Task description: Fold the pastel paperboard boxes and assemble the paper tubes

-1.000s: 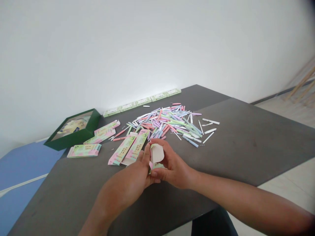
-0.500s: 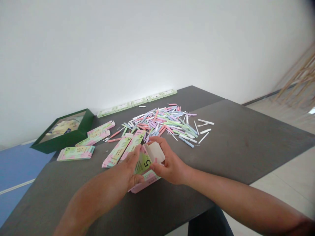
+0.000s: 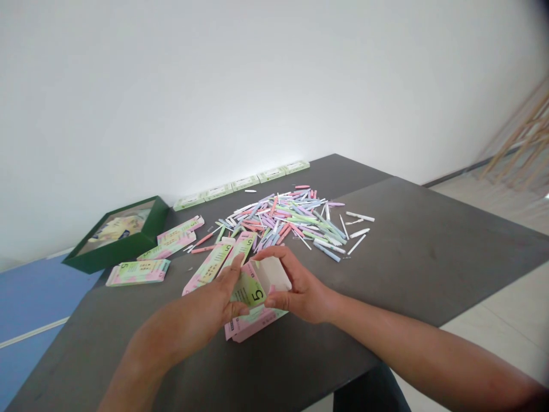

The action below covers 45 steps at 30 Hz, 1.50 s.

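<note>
Between my two hands is a green and pink cardboard box (image 3: 251,289), its near end open and the pale inside showing. My left hand (image 3: 225,294) grips its left side, thumb in front and fingers behind. My right hand (image 3: 298,286) has its thumb and forefinger around the open end on the right. Under the held box lies another pink carton (image 3: 261,326) on the dark table. Just beyond my left hand, two flattened-looking cartons (image 3: 210,264) lie side by side, close to a heap of pastel pens (image 3: 283,220).
A dark green box (image 3: 156,226) with bagged contents stands at the left edge. More cartons (image 3: 139,272) lie in front of it. Several pale green packs (image 3: 218,191) line the wall. Loose white pens (image 3: 359,216) lie right of the heap.
The box in my hands has turned and spread so that its open end shows wider. The view has shifted slightly, moving the table contents a little down and right.
</note>
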{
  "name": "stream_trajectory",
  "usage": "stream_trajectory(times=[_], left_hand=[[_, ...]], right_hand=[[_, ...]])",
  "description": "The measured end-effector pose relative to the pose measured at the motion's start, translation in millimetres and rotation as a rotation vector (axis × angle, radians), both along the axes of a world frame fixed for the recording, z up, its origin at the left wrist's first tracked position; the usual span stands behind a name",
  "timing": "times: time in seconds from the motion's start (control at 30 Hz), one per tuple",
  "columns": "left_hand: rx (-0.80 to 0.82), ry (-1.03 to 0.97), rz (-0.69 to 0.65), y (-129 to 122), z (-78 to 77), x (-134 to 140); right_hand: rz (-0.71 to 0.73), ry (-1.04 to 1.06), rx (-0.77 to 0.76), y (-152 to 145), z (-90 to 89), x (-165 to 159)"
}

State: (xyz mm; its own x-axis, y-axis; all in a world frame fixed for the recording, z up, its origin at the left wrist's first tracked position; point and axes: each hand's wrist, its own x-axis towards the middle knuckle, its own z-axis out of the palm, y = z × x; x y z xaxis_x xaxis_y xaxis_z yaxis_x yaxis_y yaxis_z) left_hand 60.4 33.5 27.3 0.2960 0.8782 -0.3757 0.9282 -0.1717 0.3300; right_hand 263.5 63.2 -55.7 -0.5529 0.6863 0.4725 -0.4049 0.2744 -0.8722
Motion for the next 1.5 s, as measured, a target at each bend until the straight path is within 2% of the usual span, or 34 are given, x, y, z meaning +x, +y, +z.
stream_trajectory(times=[0.17,0.4,0.53,0.67,0.83,1.0,1.13,1.23,1.4,1.5], left_hand=[[-0.031,0.019,0.001,1,2.8,-2],[-0.038,0.035,-0.032,-1,7.1,5],[-0.046,0.085,-0.035,0,5.4,14],[-0.044,0.073,-0.043,4,0.1,18],[-0.047,0.057,-0.046,8,3.9,20],[-0.083,0.090,-0.035,5,15.3,18],[-0.083,0.065,-0.062,4,12.6,8],[-0.078,0.055,-0.072,4,8.3,1],[-0.065,0.053,-0.081,2,5.0,-4],[-0.056,0.046,-0.092,2,5.7,-2]], right_hand=[[-0.097,-0.108,0.074,-3,-0.6,1],[-0.285,-0.209,0.290,-7,-2.9,-4],[-0.423,-0.238,0.291,-8,-2.2,-6],[-0.489,-0.218,0.232,-11,-1.8,-8],[-0.419,-0.109,-0.012,-16,-4.1,-12],[-0.209,0.085,-0.185,-13,-2.6,-16],[-0.037,0.212,-0.250,-12,-2.4,-17],[-0.044,0.194,-0.231,-14,-4.0,-16],[-0.155,0.130,-0.216,-13,-8.0,-16],[-0.126,0.172,-0.242,-13,-8.6,-16]])
